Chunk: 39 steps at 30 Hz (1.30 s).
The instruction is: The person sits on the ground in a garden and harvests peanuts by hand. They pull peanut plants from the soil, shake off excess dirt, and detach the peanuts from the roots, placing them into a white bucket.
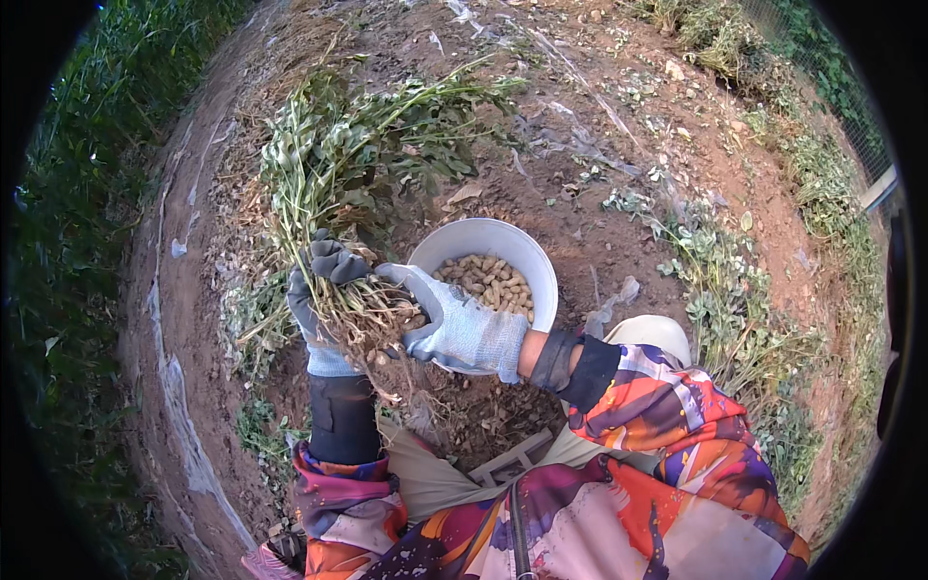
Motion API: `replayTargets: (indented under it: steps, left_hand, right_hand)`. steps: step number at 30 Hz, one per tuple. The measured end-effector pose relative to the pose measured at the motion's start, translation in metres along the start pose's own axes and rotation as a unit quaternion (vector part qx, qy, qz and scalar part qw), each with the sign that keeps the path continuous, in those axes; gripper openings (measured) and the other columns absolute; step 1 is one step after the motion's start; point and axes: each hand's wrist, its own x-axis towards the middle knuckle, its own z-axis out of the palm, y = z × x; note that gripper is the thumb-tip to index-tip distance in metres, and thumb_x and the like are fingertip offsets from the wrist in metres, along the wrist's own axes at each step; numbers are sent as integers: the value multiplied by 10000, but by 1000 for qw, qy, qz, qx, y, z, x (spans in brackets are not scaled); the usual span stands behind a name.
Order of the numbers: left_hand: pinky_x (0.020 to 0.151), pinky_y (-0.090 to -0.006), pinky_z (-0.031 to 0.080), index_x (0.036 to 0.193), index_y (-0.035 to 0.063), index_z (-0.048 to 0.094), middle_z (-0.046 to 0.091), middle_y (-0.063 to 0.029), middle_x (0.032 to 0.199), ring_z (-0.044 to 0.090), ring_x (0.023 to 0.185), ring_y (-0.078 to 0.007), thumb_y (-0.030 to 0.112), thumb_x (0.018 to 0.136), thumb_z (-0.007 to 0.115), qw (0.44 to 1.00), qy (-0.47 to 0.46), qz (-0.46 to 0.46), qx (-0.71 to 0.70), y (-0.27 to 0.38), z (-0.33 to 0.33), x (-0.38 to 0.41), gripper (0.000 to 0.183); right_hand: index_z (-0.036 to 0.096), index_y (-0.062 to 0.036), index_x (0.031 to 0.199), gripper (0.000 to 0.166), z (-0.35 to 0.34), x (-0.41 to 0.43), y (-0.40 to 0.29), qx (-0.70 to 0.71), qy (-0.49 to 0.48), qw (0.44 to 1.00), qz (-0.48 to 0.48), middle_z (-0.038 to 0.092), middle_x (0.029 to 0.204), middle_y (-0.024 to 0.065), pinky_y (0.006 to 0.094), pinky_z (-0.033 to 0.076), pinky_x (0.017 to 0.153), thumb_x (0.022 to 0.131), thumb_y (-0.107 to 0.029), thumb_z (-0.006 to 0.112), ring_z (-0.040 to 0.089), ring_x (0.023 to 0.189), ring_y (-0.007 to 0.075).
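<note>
My left hand, in a grey-palmed work glove, grips a bunch of uprooted peanut plants by the lower stems. The leafy tops lean up and away, and the tangled roots point towards me. My right hand, in a light blue and grey glove, is at the roots with thumb and fingers around their right side. Its fingertips are partly hidden, so I cannot tell which pods it grips. Just beyond the right hand stands a white bucket, its bottom covered with peanuts in the shell.
Pulled peanut plants lie in a row on the right. Strips of torn plastic film run along the soil at left. Tall green crops border the left side, wire mesh the far right. A low stool-like frame is between my legs.
</note>
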Motion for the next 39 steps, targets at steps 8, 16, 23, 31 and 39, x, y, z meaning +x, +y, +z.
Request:
replayTargets:
  steps: [8,16,23,31,39]
  left_hand:
    - [632,-282,420,972,13,505,476,-7,699,430,634,-156,139,757,461,997,40,-19,61,5,-11,1,252]
    - [586,-299,463,919,42,515,565,-56,740,507,616,-193,96,813,376,970,182,55,152,-5,-3,9,183]
    - [628,-301,480,916,42,511,551,-79,783,533,654,-199,110,805,390,949,230,104,188,8,-11,9,177]
    - [672,-357,515,965,-11,528,574,-98,821,571,706,-212,101,834,379,962,158,140,171,26,-21,14,228]
    - [678,-331,513,974,-4,524,581,-95,858,584,726,-217,88,800,409,908,296,176,238,17,0,4,228]
  right_hand:
    - [556,-61,882,172,-5,-8,-29,-521,-50,851,43,613,753,114,371,484,562,797,-196,494,631,698,240]
    - [585,-32,877,189,-9,-8,-37,-606,-49,794,23,611,727,112,393,467,459,757,-158,512,629,629,224]
    - [524,-79,830,156,-7,-12,-45,-594,-54,802,9,585,656,90,383,466,512,782,-225,548,613,600,268]
    - [458,-77,1217,540,-47,-13,0,-686,-124,703,139,518,1082,144,422,476,689,778,-363,588,588,891,261]
    - [602,-115,932,191,-44,-9,-70,-700,-158,684,129,604,846,82,401,478,626,757,-156,536,623,804,229]
